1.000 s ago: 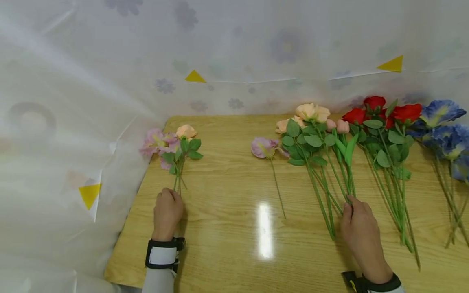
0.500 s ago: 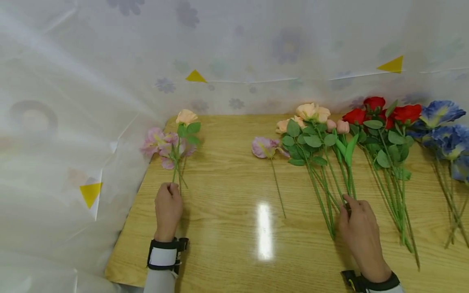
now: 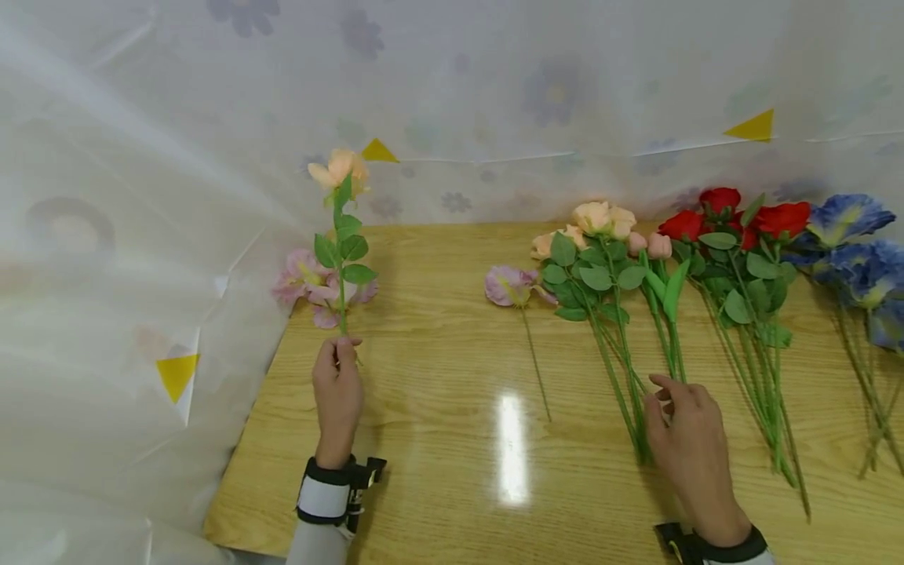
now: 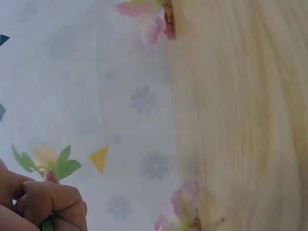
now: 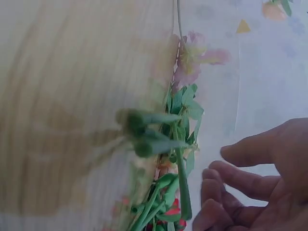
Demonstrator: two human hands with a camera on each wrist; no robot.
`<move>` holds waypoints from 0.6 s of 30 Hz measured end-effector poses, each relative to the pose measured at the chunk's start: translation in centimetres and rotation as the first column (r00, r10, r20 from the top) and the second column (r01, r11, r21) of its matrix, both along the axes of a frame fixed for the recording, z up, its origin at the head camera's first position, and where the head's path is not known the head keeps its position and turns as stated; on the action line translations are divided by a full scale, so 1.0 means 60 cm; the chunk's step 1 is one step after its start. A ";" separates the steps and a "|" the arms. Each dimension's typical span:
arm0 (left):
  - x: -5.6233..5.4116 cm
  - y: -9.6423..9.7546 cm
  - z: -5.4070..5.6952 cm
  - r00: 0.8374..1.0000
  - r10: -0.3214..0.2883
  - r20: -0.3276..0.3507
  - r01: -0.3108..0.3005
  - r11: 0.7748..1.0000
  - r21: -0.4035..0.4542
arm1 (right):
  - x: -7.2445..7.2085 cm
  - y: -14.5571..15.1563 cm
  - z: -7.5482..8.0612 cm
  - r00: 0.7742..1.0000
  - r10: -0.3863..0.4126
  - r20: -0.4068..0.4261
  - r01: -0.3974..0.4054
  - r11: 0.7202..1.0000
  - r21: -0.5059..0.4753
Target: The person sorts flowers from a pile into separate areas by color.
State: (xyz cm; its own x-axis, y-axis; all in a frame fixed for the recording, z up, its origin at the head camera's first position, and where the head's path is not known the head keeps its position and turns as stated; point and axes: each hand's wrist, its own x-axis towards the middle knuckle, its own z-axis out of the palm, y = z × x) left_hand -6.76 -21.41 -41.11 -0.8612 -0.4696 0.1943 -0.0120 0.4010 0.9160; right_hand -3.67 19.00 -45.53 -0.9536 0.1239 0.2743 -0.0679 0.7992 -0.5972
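My left hand pinches the stem of a peach rose, which stands nearly upright over the table's left side. In the left wrist view the fingers curl round its green stem. Light purple flowers lie behind it, partly covered by its stem. My right hand hovers by the lower stems of the peach roses and pink tulips. Its fingers are loosely bent; in the right wrist view a gap shows between thumb and fingers, with nothing held. Cut stem ends appear beside them.
A single purple flower lies mid-table, left of the peach roses. Red roses and blue flowers lie at the right. The wooden table meets a pale patterned sheet at its back and left edges.
My left hand has raised the peach rose from among the purple flowers and tipped it upright. My right hand has come away from the stems, shifting slightly left, its fingers loosened.
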 end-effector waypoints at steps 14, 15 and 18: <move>-0.013 0.121 0.020 0.741 -0.647 -0.182 0.642 0.601 0.477 | 0.020 -0.093 0.015 0.943 0.333 0.020 -0.309 0.895 -0.322; -0.013 0.130 0.019 0.721 -0.668 -0.183 0.655 0.573 0.492 | 0.021 -0.100 0.017 0.935 0.355 0.021 -0.327 0.882 -0.341; -0.011 0.155 0.016 0.676 -0.718 -0.167 0.673 0.509 0.536 | 0.023 -0.117 0.019 0.907 0.420 0.038 -0.368 0.832 -0.415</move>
